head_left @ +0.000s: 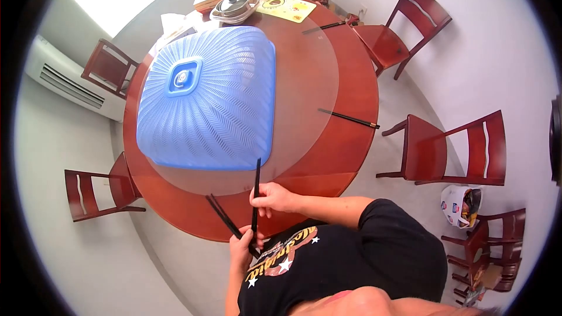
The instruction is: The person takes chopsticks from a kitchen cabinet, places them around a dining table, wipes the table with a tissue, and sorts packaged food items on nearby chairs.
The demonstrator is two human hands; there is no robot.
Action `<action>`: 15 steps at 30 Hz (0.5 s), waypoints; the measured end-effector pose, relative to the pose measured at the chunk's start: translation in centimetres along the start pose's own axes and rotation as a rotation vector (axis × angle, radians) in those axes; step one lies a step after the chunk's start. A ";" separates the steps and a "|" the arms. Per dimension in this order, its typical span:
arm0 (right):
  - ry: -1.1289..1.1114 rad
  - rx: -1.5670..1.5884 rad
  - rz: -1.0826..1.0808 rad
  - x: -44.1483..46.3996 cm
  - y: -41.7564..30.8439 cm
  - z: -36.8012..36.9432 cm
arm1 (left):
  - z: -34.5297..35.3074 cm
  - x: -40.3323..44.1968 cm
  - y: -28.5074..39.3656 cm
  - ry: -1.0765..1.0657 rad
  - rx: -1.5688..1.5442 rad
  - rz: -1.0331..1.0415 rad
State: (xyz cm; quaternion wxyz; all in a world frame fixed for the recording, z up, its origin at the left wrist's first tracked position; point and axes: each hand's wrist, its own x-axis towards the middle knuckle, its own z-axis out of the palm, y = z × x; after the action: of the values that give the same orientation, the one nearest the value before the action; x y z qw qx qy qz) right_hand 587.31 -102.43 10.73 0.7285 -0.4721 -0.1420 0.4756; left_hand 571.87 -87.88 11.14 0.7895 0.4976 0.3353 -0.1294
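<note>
Near the table's front edge, my left hand [244, 246] is closed round the lower part of several black chopsticks [222, 213], whose tips point up and to the left. My right hand [271, 198] pinches a black chopstick [256, 184] that stands nearly upright in view; its lower end reaches down to my left hand. Whether it is one stick or two pressed together I cannot tell. Just beyond my hands sits a big blue mesh food cover [228, 99] with a handle on top. Another pair of chopsticks [351, 119] lies at the table's right edge.
The round red-brown table [328, 169] carries a clear disc. More chopsticks [332, 25] lie farther back. A lidded pot [233, 4] and a yellow placemat [287, 7] are at the far side. Chairs [421, 146] surround the table, and a white bag [461, 205] stands on the right.
</note>
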 end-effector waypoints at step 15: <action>0.004 0.150 -0.101 4.5 1.2 5.9 | -6.2 1.4 2.7 -0.280 -0.286 -0.059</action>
State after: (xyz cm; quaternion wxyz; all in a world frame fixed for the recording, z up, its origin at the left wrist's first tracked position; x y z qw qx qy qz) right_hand 585.04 -95.31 11.66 0.7851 -0.4095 -0.1281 0.4467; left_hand 571.83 -80.99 10.39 0.8868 0.3476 0.2517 -0.1712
